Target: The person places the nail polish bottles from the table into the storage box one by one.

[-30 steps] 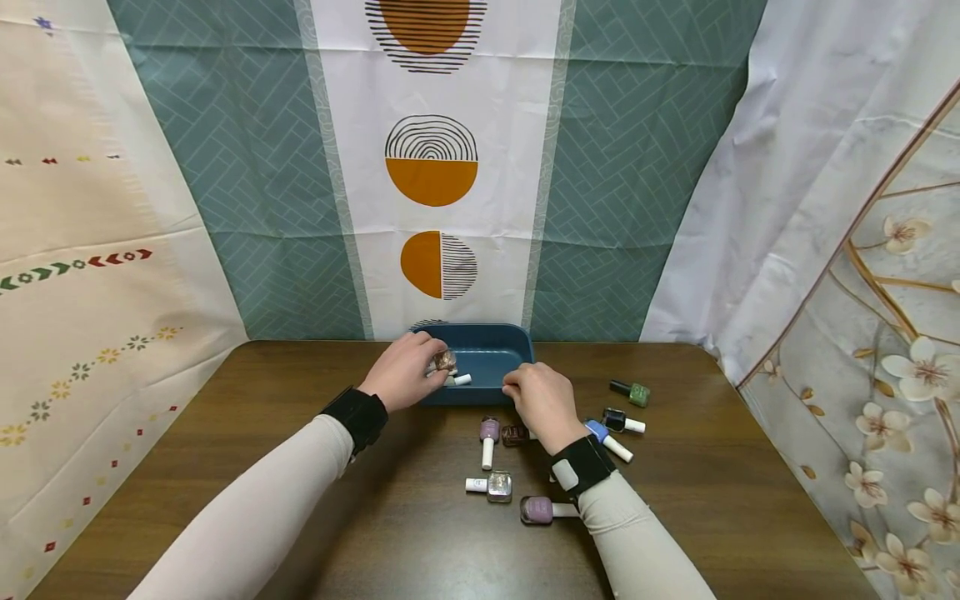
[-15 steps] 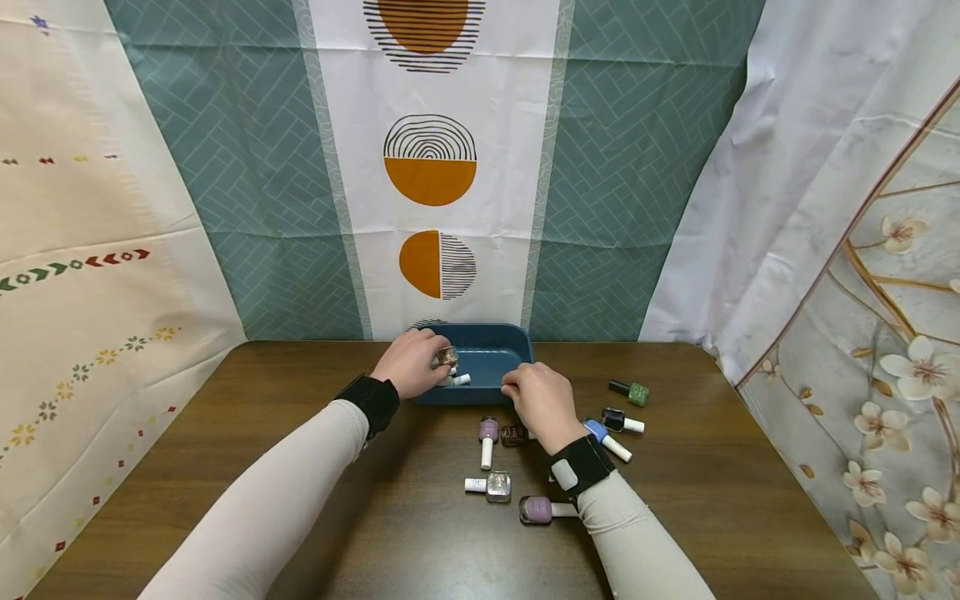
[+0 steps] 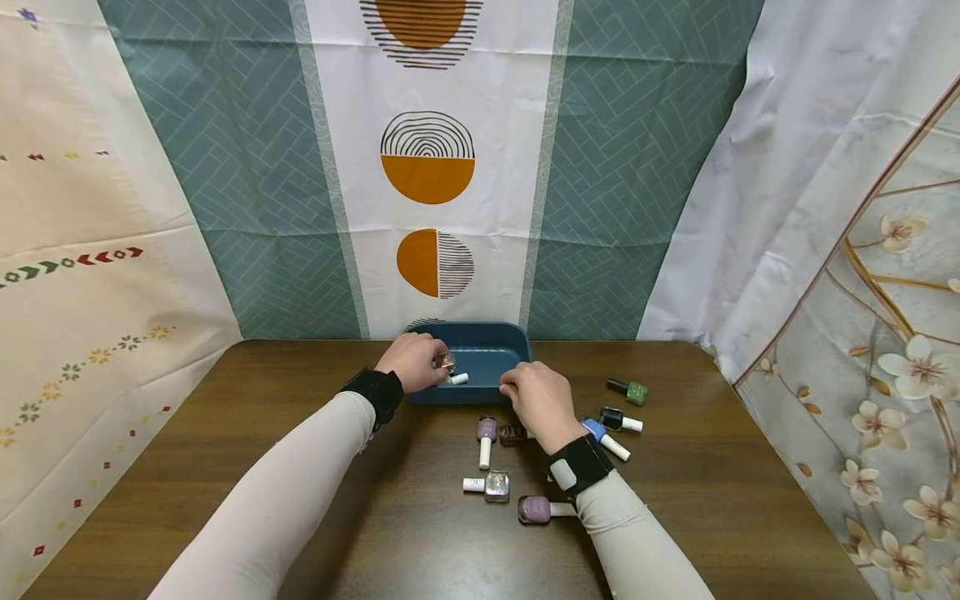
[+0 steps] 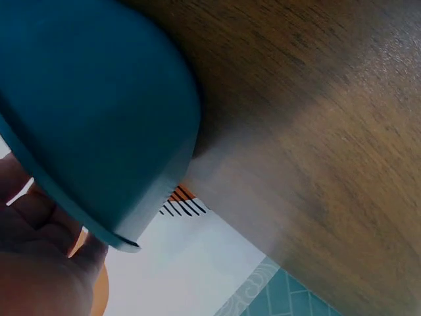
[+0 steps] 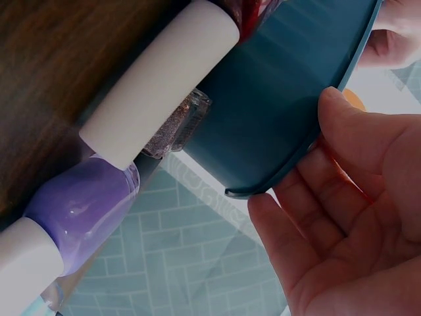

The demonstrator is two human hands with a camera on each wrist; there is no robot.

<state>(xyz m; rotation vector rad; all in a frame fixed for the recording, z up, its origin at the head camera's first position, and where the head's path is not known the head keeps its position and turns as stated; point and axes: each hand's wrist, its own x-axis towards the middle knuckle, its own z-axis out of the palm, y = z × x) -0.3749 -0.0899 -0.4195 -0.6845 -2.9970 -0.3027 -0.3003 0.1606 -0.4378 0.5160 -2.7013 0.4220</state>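
Observation:
A dark blue plastic bin [image 3: 480, 395] stands at the back of the table. My left hand [image 3: 412, 364] reaches over its left end, its fingers around a glittery copper nail polish bottle [image 3: 446, 362] inside. A white bottle cap [image 3: 458, 379] shows just below those fingers. In the left wrist view, the bin's wall [image 4: 112, 131] hides most of the left fingers. At the front right corner, my right hand [image 3: 542, 402] pinches the bin's rim, with the thumb outside and fingers over the edge in the right wrist view. A dark brown polish bottle [image 3: 513, 435] lies beside the right hand.
More nail polish bottles lie on the table: purple [image 3: 487, 429], silver glitter [image 3: 497, 487], mauve [image 3: 534, 510], blue [image 3: 594, 429], black [image 3: 612, 418] and green [image 3: 637, 393]. A patterned curtain [image 3: 450, 275] hangs right behind the bin.
My left hand has shifted slightly right and deeper into the bin, the copper bottle turning and then dipping in its fingers. The right hand keeps its place on the rim.

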